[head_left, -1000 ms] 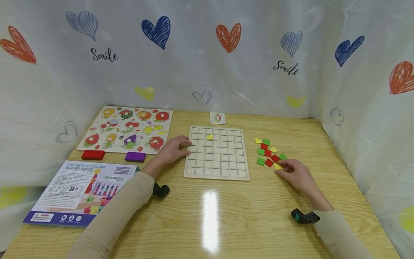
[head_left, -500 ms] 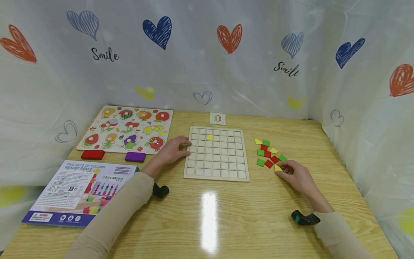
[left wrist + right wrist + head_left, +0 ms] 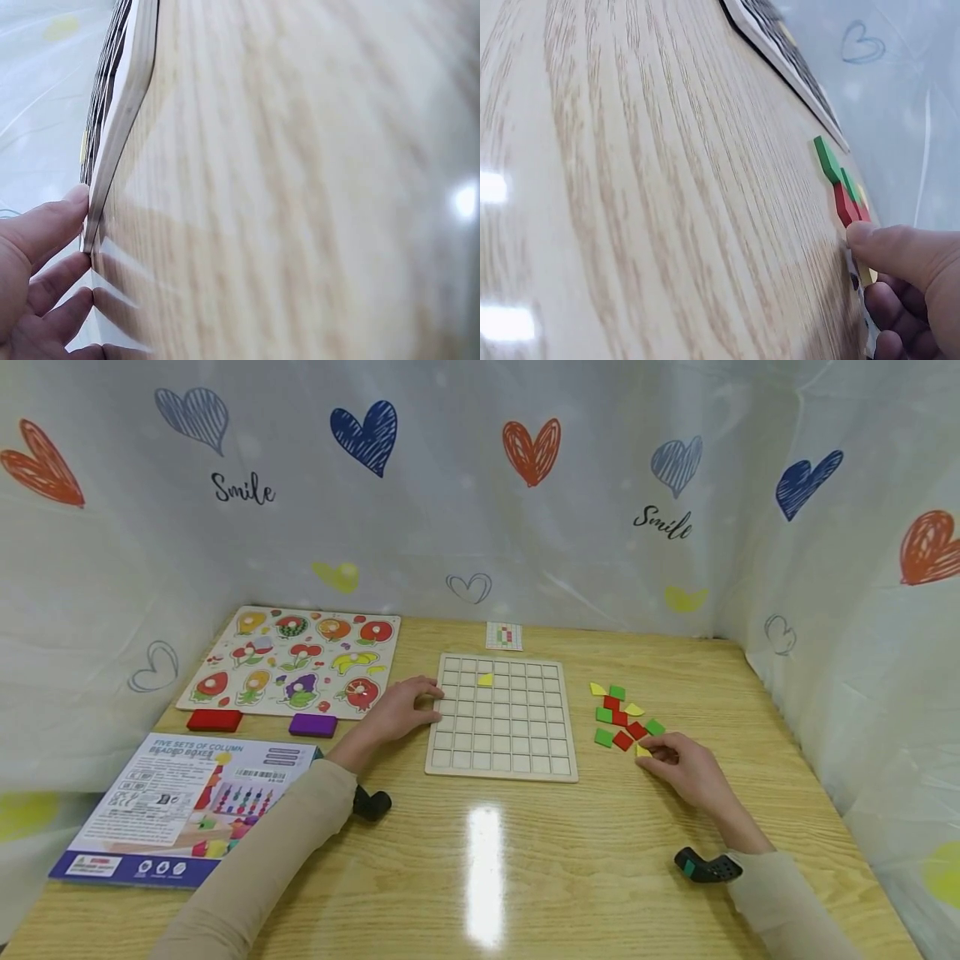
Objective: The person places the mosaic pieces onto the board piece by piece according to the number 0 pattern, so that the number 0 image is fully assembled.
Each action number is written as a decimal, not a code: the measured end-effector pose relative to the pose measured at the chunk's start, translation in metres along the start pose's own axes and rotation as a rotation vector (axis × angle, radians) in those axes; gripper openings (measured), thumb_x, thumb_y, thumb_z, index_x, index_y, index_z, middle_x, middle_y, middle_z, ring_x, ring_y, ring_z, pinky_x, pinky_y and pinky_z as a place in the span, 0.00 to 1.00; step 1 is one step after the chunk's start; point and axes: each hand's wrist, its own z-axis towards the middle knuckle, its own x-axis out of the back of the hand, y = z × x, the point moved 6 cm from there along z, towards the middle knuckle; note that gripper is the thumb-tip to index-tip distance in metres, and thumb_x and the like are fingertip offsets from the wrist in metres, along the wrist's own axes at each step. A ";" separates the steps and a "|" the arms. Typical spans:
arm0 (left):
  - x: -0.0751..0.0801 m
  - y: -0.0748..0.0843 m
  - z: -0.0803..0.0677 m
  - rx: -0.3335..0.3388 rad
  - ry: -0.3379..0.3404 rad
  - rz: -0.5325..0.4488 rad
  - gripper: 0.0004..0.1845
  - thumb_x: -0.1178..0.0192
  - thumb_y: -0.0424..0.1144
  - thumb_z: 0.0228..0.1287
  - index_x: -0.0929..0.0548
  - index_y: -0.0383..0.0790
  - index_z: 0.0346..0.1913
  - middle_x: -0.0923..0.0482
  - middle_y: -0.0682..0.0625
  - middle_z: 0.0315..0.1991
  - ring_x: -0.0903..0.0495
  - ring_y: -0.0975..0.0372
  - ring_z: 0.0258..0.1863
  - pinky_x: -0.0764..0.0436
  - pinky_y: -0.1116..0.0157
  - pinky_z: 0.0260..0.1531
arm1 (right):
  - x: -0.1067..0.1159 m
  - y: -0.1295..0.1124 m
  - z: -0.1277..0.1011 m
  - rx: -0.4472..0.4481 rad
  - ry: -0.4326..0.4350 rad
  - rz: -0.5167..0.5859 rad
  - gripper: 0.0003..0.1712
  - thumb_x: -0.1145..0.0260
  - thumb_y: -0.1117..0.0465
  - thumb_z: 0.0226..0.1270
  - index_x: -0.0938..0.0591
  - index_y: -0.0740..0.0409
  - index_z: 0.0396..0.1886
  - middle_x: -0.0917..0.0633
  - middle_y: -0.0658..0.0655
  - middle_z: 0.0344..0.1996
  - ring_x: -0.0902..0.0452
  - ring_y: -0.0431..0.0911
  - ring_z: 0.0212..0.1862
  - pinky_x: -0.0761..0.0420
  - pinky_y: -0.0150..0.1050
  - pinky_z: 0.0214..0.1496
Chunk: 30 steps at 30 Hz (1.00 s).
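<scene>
Board (image 3: 501, 727), gridded, lying left and ahead of the right hand (image 3: 687, 766), which pinches a yellow tile (image 3: 641, 751); nearer left hand (image 3: 397, 708), fingers extended, touches the board's edge.

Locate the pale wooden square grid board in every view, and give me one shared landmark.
Head: the pale wooden square grid board lies flat at centre.
Left wrist: the board runs down the upper left, nearly edge-on.
Right wrist: the board is upper right, cut off above.
Landmark: small yellow curved-edge tile on it, a sliver in wrist views.
</scene>
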 end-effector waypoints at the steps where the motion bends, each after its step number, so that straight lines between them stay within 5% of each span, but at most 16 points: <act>1: 0.000 0.000 0.000 -0.002 0.000 0.001 0.20 0.35 0.39 0.65 0.20 0.37 0.58 0.34 0.40 0.70 0.44 0.46 0.73 0.47 0.47 0.72 | 0.000 -0.001 0.001 -0.005 0.005 0.000 0.15 0.30 0.58 0.65 0.16 0.62 0.47 0.17 0.57 0.38 0.21 0.48 0.39 0.21 0.37 0.40; 5: 0.000 0.001 -0.001 0.002 -0.004 -0.001 0.20 0.35 0.39 0.65 0.19 0.36 0.58 0.34 0.40 0.70 0.44 0.46 0.73 0.47 0.47 0.72 | 0.001 -0.007 0.004 -0.018 0.032 0.013 0.19 0.31 0.54 0.66 0.16 0.62 0.49 0.16 0.58 0.39 0.19 0.50 0.40 0.20 0.39 0.42; 12: 0.000 0.002 -0.001 0.016 -0.003 0.003 0.20 0.35 0.39 0.65 0.20 0.37 0.58 0.34 0.41 0.70 0.44 0.47 0.73 0.47 0.47 0.72 | 0.002 -0.024 0.015 0.040 0.112 0.043 0.19 0.32 0.56 0.67 0.16 0.63 0.51 0.16 0.58 0.39 0.20 0.48 0.40 0.22 0.27 0.40; 17: 0.000 0.002 -0.002 0.014 -0.002 -0.013 0.20 0.35 0.39 0.65 0.20 0.37 0.58 0.34 0.41 0.70 0.44 0.47 0.73 0.47 0.48 0.72 | -0.003 -0.039 0.027 0.091 0.133 0.034 0.17 0.30 0.57 0.65 0.14 0.61 0.50 0.16 0.56 0.36 0.23 0.46 0.36 0.23 0.32 0.36; 30: 0.001 0.004 -0.003 0.012 -0.002 -0.013 0.20 0.35 0.39 0.65 0.20 0.36 0.58 0.34 0.41 0.70 0.44 0.46 0.73 0.46 0.48 0.72 | -0.045 -0.087 0.084 0.047 0.008 0.182 0.22 0.33 0.53 0.68 0.17 0.59 0.56 0.16 0.59 0.46 0.18 0.50 0.44 0.19 0.46 0.45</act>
